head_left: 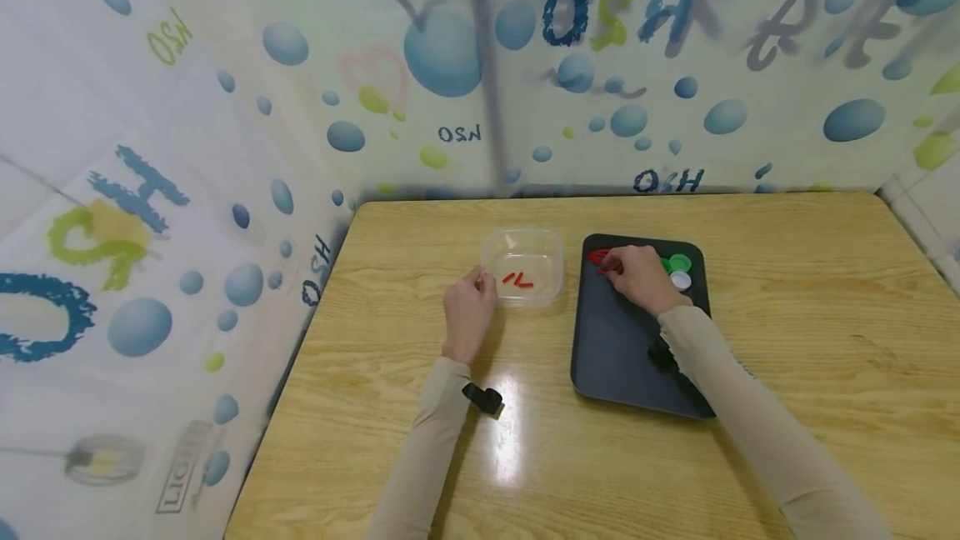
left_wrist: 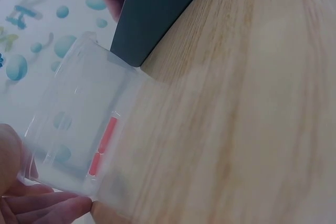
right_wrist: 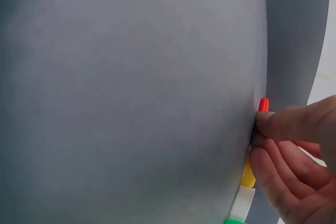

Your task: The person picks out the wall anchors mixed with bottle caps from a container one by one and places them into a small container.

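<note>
My left hand (head_left: 468, 311) pinches the near-left rim of a clear plastic container (head_left: 543, 252), its fingers and thumb on either side of the wall. Inside the container lie a few short red sticks (head_left: 526, 284). To the right is a dark grey tray (head_left: 611, 348). Over its far end, my right hand (head_left: 642, 277) has thumb and fingertips together at a small red piece (right_wrist: 264, 104), whose tip sticks out above the thumb. More red pieces (head_left: 597, 257) show beside that hand in the far-left corner; the hand hides part of them.
Green caps (head_left: 679, 262) and a white cap (head_left: 680, 280) sit along the tray's far right. A yellow piece (right_wrist: 248, 174) shows below my right fingers. The wooden table (head_left: 405, 273) meets a patterned wall (head_left: 420, 165) at the back and left.
</note>
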Demonstrator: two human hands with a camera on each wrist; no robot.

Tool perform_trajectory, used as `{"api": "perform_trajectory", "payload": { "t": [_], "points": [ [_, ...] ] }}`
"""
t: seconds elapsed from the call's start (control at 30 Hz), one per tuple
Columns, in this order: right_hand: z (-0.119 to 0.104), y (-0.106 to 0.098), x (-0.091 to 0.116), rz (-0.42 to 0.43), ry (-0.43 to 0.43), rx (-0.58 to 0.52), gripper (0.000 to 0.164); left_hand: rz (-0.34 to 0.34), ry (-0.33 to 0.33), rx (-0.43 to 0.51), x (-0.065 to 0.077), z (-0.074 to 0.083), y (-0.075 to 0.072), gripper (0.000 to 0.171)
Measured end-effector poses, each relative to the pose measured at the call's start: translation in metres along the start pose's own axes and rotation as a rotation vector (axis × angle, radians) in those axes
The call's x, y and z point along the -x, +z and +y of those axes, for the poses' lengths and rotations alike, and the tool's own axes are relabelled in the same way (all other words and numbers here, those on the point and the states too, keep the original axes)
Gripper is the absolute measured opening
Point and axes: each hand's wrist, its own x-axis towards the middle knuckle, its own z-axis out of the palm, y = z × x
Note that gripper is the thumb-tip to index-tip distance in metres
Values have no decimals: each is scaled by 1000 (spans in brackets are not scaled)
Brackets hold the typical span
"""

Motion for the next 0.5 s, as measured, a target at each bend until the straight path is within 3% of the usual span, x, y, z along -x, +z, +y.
{"api": "perform_trajectory", "payload": {
  "t": [0.5],
  "points": [
    [2,-3,1,-22,-16,-9,20,14,15,-9,0,0,1,27]
  ]
}}
